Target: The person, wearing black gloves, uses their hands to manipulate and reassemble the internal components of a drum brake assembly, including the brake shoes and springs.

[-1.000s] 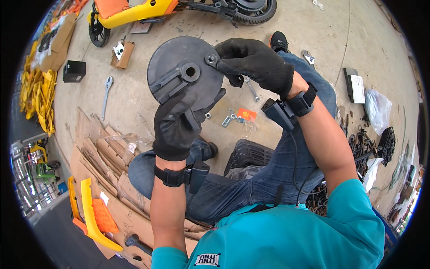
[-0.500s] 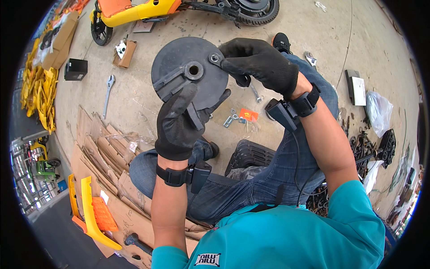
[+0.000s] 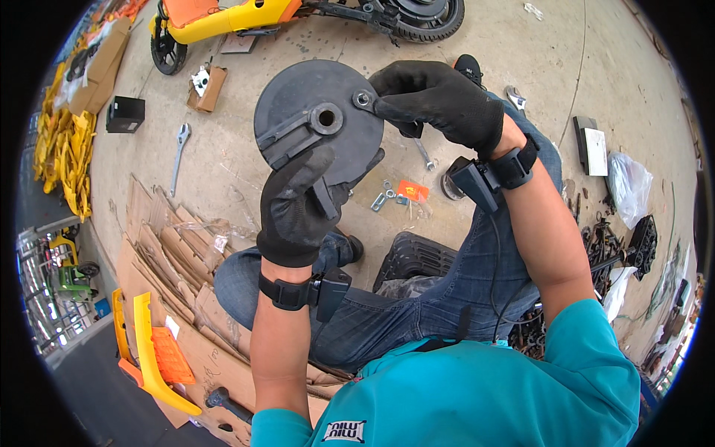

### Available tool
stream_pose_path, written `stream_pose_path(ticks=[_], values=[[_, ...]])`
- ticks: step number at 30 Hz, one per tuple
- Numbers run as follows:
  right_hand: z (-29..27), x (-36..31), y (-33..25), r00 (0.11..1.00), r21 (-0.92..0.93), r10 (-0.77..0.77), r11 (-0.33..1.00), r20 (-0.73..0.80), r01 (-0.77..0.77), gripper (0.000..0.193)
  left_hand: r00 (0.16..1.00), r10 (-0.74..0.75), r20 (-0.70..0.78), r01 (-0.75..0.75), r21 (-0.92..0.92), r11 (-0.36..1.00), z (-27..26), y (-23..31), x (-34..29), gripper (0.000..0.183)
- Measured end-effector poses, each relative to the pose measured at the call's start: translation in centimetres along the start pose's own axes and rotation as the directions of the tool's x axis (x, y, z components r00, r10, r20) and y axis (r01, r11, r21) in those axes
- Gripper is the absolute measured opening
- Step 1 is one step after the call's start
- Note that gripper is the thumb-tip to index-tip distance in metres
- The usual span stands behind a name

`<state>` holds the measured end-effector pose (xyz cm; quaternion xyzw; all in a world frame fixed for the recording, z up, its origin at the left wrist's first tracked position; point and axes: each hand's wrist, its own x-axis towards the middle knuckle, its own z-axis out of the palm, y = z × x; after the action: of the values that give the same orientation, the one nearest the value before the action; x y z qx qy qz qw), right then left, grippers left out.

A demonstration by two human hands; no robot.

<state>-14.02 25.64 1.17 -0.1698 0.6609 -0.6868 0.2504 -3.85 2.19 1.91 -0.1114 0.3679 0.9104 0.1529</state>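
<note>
Dark-grey metal disc [image 3: 345,132], aloft over the concrete floor [image 3: 223,153], has edged slightly rightward; black-gloved left hand [image 3: 293,212] clasps its lower side, black-gloved right hand [image 3: 444,106] still pinches its small grey lever [image 3: 364,100]: work stays there.

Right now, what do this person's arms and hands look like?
The left hand and right hand wear snug black gloves. Black straps at the wrists hold boxy dark devices; a thin black cable trails from the right one. The teal sleeves are short.

The disc [image 3: 316,97] blocks the middle; room lies left.
</note>
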Motion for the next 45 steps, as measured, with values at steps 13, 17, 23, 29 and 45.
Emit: stream_pose_path(ticks=[13,17,23,29,45], values=[[-1.4,-0.1,-0.5,0.999,-0.108,0.003,0.994,0.034,0.0,0.022,0.863,0.369,0.346,-0.473,0.808,0.351,-2.5,-1.1,-0.4,0.054],[-1.9,0.0,-0.5,0.998,-0.118,0.019,0.993,0.054,-0.012,0.019,0.76,0.354,0.545,-0.558,0.827,-0.075,-2.4,-0.2,-0.8,0.049],[-2.1,-0.1,-0.4,0.996,-0.148,0.051,0.988,0.075,-0.039,0.018,0.797,0.322,0.511,-0.517,0.853,-0.074,-3.0,-0.1,-0.7,0.05],[-2.1,-0.2,-0.8,0.997,-0.182,0.041,0.983,0.067,-0.028,0.016,0.803,0.306,0.512,-0.528,0.849,-0.035,-3.1,0.0,-0.9,0.051],[-2.5,-0.4,-1.3,0.995,-0.263,0.03,0.965,0.098,-0.003,0.017,0.956,0.247,0.158,-0.244,0.895,0.373,-2.6,-0.1,-1.4,0.05]])
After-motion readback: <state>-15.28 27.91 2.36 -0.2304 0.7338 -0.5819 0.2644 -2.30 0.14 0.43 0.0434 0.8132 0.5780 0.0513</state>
